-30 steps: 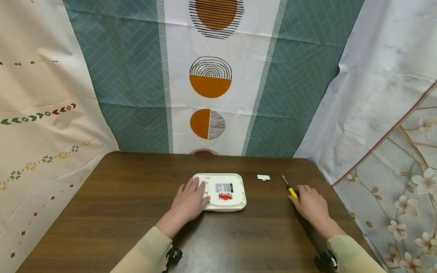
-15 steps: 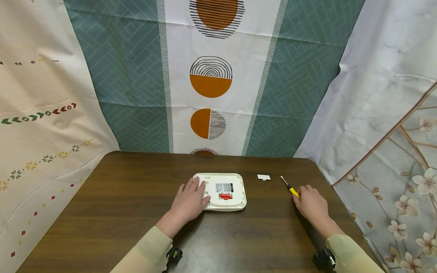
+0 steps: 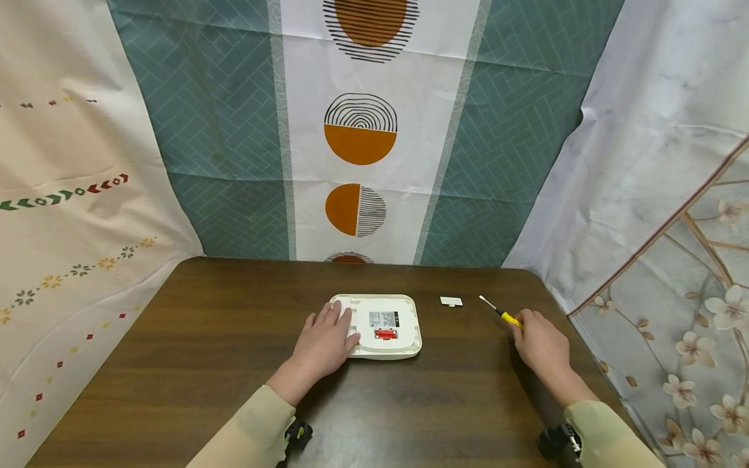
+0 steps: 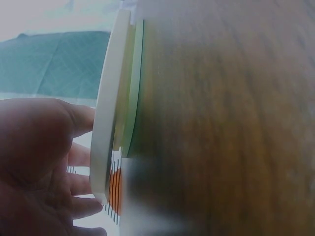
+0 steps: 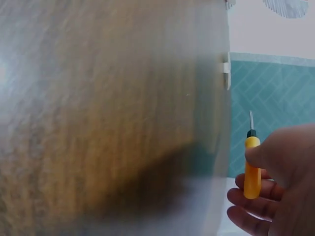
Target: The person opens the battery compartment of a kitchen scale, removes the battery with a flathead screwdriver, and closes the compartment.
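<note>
A white rounded-rectangular device (image 3: 409, 325) lies on the table with its label (image 3: 383, 319) facing up. Red batteries (image 3: 385, 334) show in its open battery slot. My left hand (image 3: 325, 339) rests over the device's left end, fingers spread and nearly straight; the left wrist view shows the device's edge (image 4: 106, 103) side-on with fingers on its upper face. At the right, my right hand (image 3: 541, 344) holds a small screwdriver (image 3: 511, 318) by its yellow handle (image 5: 252, 184), pinched between thumb and fingers. Its metal shaft (image 5: 251, 120) points away and to the left in the head view.
A small white battery cover (image 3: 451, 301) with a tab lies between the device and the screwdriver tip. The brown wooden table (image 3: 234, 338) ends at patterned cloth hangings (image 3: 228, 130) at the back and both sides.
My right hand has picked the screwdriver up into its fingers, shifting slightly right, and the shaft has swung further left. My left hand and the device have stayed in place.
</note>
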Demonstrator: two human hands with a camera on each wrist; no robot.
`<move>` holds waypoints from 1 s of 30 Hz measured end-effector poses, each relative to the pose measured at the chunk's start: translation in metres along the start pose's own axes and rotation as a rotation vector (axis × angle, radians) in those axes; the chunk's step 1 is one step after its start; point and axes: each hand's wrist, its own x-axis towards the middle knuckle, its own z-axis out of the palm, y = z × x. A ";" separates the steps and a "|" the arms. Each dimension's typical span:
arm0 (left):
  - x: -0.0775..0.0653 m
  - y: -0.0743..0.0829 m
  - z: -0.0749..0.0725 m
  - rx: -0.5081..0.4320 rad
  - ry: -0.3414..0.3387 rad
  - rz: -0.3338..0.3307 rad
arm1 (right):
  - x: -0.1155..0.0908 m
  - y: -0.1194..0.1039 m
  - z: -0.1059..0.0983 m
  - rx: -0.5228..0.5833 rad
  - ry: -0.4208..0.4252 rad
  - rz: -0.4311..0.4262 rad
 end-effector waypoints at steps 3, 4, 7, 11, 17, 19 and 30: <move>0.000 -0.001 0.000 0.003 -0.005 -0.003 | 0.001 -0.005 -0.003 0.014 0.016 -0.029; 0.000 -0.001 0.000 0.002 -0.004 -0.003 | 0.001 -0.007 -0.004 0.019 0.019 -0.036; 0.000 -0.001 -0.001 0.001 -0.005 -0.005 | 0.002 -0.014 -0.006 0.033 0.031 -0.064; 0.001 -0.001 -0.002 -0.001 -0.008 -0.008 | 0.003 -0.025 -0.009 0.050 0.058 -0.098; 0.003 -0.002 0.000 0.002 -0.016 -0.013 | 0.006 -0.044 -0.010 0.073 0.068 -0.130; 0.003 -0.002 0.000 0.003 -0.015 -0.012 | 0.007 -0.049 -0.009 0.077 0.069 -0.145; 0.003 -0.002 0.000 0.006 -0.012 -0.002 | 0.007 -0.083 -0.008 0.130 0.095 -0.265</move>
